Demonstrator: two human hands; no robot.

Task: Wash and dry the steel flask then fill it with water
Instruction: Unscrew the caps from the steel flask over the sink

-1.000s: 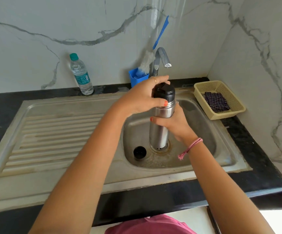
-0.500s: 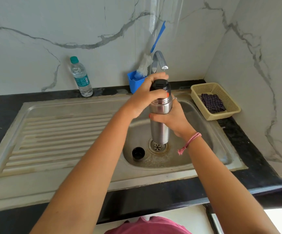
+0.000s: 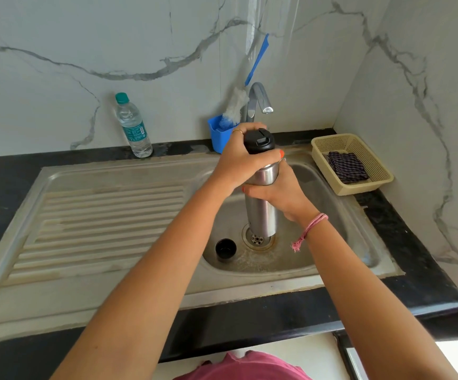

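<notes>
The steel flask (image 3: 262, 215) is held upright over the sink basin (image 3: 326, 242), its base just above the drain (image 3: 258, 239). My right hand (image 3: 282, 193) grips the flask's upper body. My left hand (image 3: 238, 163) wraps around the black lid (image 3: 259, 141) at the flask's top. A small black cap (image 3: 225, 248) lies on the basin floor left of the drain. The tap (image 3: 259, 101) stands behind the flask with no water running.
A blue holder (image 3: 218, 135) with a bottle brush (image 3: 236, 104) sits by the tap. A plastic water bottle (image 3: 133, 126) stands on the back counter. A beige basket (image 3: 329, 145) with a checked cloth (image 3: 347, 167) is at the right. The ribbed drainboard (image 3: 99, 229) lies left.
The flask has been lifted off the drain and now hangs a little above it. Both hands kept their hold on lid and body.
</notes>
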